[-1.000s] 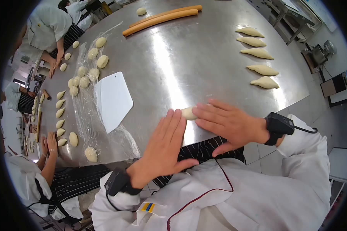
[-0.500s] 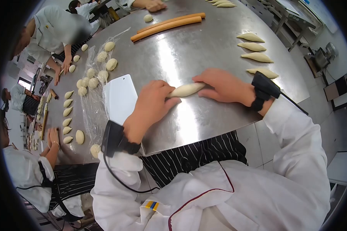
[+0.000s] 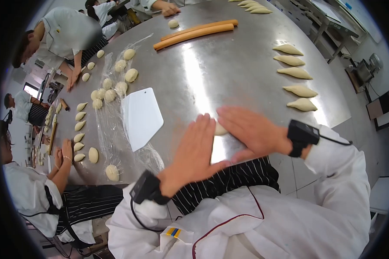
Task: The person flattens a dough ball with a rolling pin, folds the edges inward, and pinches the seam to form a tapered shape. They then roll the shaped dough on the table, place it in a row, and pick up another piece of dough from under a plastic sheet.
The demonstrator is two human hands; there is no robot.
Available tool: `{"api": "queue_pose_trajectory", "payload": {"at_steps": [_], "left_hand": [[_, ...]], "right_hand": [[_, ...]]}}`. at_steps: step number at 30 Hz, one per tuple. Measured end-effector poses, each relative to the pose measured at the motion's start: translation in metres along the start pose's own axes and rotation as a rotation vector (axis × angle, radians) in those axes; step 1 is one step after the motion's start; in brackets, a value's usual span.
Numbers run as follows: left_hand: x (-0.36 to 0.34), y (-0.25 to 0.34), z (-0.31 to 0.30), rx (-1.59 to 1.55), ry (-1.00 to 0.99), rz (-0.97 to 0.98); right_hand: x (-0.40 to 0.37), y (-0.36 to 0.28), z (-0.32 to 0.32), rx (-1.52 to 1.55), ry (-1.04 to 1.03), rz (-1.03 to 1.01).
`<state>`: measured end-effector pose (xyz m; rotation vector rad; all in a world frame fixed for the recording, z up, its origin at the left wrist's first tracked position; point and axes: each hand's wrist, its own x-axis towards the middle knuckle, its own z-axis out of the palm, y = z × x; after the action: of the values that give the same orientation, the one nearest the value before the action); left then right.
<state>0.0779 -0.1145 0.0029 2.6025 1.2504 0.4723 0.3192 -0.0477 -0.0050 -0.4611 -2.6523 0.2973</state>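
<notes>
A pale piece of dough (image 3: 220, 129) lies on the steel table near its front edge, mostly covered by my hands. My left hand (image 3: 195, 149) rests over its left side, palm down with the fingers stretched out. From the right, my right hand (image 3: 254, 134) covers the other end, also flat with straight fingers, and slightly blurred. The two sets of fingertips almost meet above the dough. Left of my hands is a white dough scraper (image 3: 143, 118), partly on a clear plastic sheet (image 3: 106, 138).
Several spindle-shaped dough pieces (image 3: 294, 73) line the right side of the steel table (image 3: 246, 60). Two wooden rolling pins (image 3: 194, 37) lie toward the back. Round dough balls (image 3: 110, 95) sit on the plastic at left. Co-workers' hands (image 3: 64, 157) work along the left edge.
My hands have gone from gripping the dough's two ends to lying flat over it, closer together. Another spindle-shaped piece shows at the near end of the right row. The view has shifted slightly.
</notes>
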Motion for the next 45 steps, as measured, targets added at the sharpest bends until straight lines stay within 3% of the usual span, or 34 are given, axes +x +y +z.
{"api": "queue_pose_trajectory", "payload": {"at_steps": [2, 4, 8, 12, 14, 16, 17, 20, 21, 24, 28, 32, 37, 44, 45], "left_hand": [[-0.019, 0.016, -0.010, -0.109, -0.051, 0.034], [-0.027, 0.011, -0.002, -0.248, 0.070, 0.004], [0.002, -0.004, -0.014, 0.009, 0.101, -0.092], [-0.002, -0.015, -0.008, 0.060, 0.135, 0.136], [0.003, -0.008, -0.026, 0.024, -0.131, 0.002], [0.024, -0.020, -0.041, 0.062, -0.092, -0.052], [0.033, -0.024, -0.044, 0.055, -0.080, -0.095], [0.052, -0.058, -0.029, 0.075, 0.007, -0.122], [0.054, -0.064, -0.026, 0.114, -0.126, -0.150], [0.063, -0.060, -0.031, 0.125, 0.020, -0.165], [0.087, -0.063, -0.012, 0.031, -0.017, -0.156], [0.056, -0.048, 0.012, 0.043, 0.095, -0.125], [0.004, -0.010, 0.010, 0.092, 0.080, -0.086], [-0.039, 0.013, 0.009, -0.039, 0.030, -0.033], [-0.031, 0.009, 0.006, -0.084, 0.143, -0.060]], "right_hand": [[-0.014, -0.014, -0.011, 0.133, -0.048, -0.039], [-0.016, -0.013, -0.010, 0.186, 0.053, 0.030], [0.005, -0.004, -0.016, 0.008, -0.085, 0.150], [-0.005, -0.006, -0.014, 0.056, -0.002, -0.019], [-0.003, -0.002, -0.016, 0.102, 0.058, -0.071], [0.013, 0.009, -0.027, 0.147, 0.011, 0.089], [0.021, 0.016, -0.030, 0.126, 0.083, 0.160], [0.034, 0.044, -0.028, 0.019, 0.115, 0.139], [0.036, 0.043, -0.028, 0.006, 0.121, 0.117], [0.048, 0.044, -0.023, -0.014, 0.122, 0.179], [0.055, 0.069, 0.002, 0.006, 0.065, 0.294], [0.039, 0.048, 0.003, -0.092, -0.084, 0.256], [0.004, 0.005, -0.008, -0.083, -0.129, 0.193], [-0.035, -0.019, -0.007, -0.009, -0.120, 0.117], [-0.031, -0.015, -0.006, 0.078, -0.034, 0.223]]}}
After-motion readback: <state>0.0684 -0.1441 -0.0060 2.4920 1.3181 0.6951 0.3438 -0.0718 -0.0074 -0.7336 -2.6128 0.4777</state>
